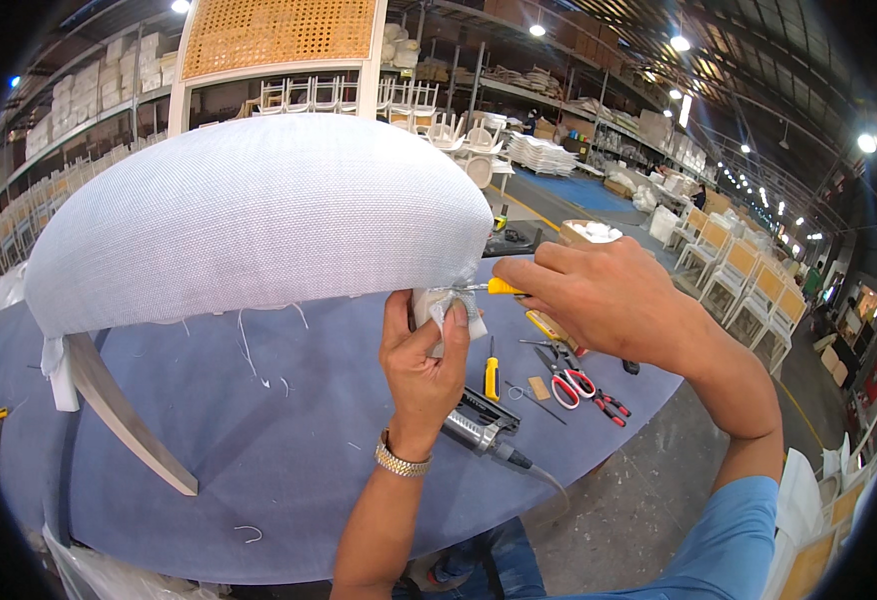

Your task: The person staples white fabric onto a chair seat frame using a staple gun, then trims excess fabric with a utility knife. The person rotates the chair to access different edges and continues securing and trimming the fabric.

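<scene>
A chair seat (pixel 269 210) covered in pale woven fabric stands tilted in front of me, its cane backrest (pixel 279 42) rising behind. My left hand (pixel 421 362) is closed around a white-wrapped piece (pixel 476 325) at the seat's lower right corner, the thumb pressing on it from the front. A yellow-handled screwdriver-like tool (pixel 504 286) is gripped in my right hand (pixel 604 295). Its thin metal shaft points left, and the tip meets the fabric at that corner, just above my left thumb. On the left side, a bare wooden leg (pixel 137 425) slants down over the table.
A blue-grey cloth covers the table (pixel 259 500). Right of my left wrist lie a staple gun (pixel 479 425) with a hose, another yellow-handled screwdriver (pixel 492 375), red-handled scissors (pixel 571 385) and pliers (pixel 614 405). White chairs (pixel 739 265) line the floor at right.
</scene>
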Motion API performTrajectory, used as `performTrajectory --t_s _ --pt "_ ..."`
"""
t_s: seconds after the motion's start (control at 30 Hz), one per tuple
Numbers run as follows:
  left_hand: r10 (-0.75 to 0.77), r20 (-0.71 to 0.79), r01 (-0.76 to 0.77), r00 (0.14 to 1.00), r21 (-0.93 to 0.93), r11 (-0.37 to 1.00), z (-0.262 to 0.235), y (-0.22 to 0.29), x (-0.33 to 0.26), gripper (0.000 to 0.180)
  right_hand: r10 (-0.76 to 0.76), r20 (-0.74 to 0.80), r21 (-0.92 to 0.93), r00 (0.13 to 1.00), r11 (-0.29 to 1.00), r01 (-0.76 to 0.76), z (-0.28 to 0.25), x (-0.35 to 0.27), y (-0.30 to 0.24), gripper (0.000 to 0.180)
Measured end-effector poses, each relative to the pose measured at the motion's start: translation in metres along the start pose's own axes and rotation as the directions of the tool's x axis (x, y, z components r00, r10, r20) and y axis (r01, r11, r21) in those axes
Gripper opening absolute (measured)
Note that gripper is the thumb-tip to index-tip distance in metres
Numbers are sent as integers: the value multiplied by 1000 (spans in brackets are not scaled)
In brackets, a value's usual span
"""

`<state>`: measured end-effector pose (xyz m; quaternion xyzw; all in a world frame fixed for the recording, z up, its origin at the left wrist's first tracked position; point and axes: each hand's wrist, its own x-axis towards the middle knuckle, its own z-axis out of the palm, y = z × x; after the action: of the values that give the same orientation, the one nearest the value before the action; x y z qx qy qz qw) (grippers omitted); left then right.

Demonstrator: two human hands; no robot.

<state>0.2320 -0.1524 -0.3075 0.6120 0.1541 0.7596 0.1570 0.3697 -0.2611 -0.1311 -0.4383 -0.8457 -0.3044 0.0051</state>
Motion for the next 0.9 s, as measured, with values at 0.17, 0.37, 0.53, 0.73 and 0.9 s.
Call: performTrajectory --t_s 0.17,0.37,0.53,0.73,0.9 --pt "-40 -5 40 999 -20 999 1 4 -1 21 -24 -12 -57 1000 998 23 1 -2 3 27" --pt "-65 -24 64 998 -14 998 0 11 0 22 -29 -4 -51 1000 998 29 1 -6 9 34" --pt "-75 -30 74 997 -46 996 2 16 1 23 -30 -13 -51 999 998 29 5 -9 12 36" --pt "-83 -21 82 996 -43 996 2 18 2 25 -32 -71 8 997 999 33 23 -16 19 39" --pt "-114 -10 114 993 -55 992 0 21 1 24 -17 -114 40 993 999 22 37 -20 21 34"
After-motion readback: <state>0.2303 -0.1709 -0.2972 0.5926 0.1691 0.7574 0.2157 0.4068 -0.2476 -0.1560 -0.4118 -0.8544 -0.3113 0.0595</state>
